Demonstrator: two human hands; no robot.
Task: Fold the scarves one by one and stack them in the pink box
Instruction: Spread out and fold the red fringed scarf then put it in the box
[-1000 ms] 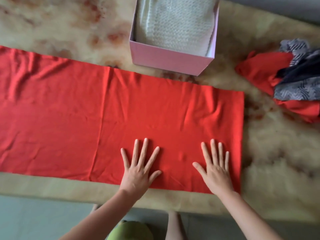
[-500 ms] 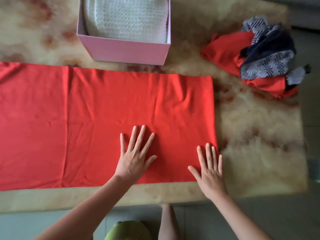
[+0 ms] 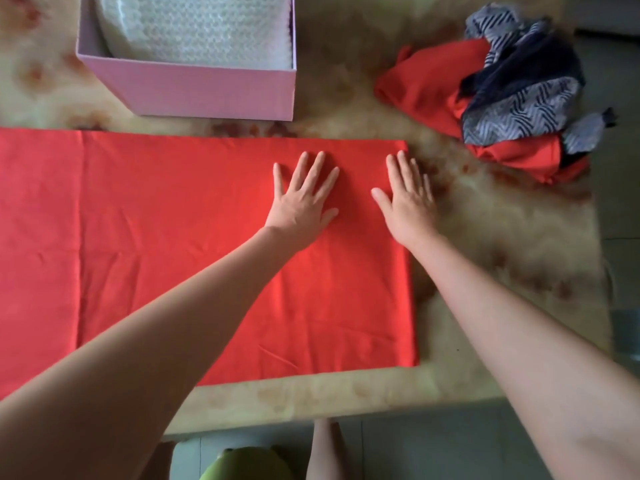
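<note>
Red scarf (image 3: 173, 237): spread flat under both hands. Left hand (image 3: 304, 202), right hand (image 3: 408, 206): fingers straight, pressing its right end, holding nothing. Step: smoothing, likely. Next: pinch the right end's corners, fold leftward. Pink box (image 3: 207, 88): beyond left hand.

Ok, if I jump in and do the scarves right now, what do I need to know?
Left hand: open, flat on the red scarf, near its right end.
Right hand: open, flat at the scarf's right edge, fingers partly over the fluffy rug.
Things: the red scarf lies spread out in front of the pink box. A white knitted piece sits in the box. A heap of red and grey patterned scarves waits to the right.
Done: white piece boxed, red scarf laid flat.
Left: fold the red scarf, stack it in the box, then do the heap one by one.
</note>
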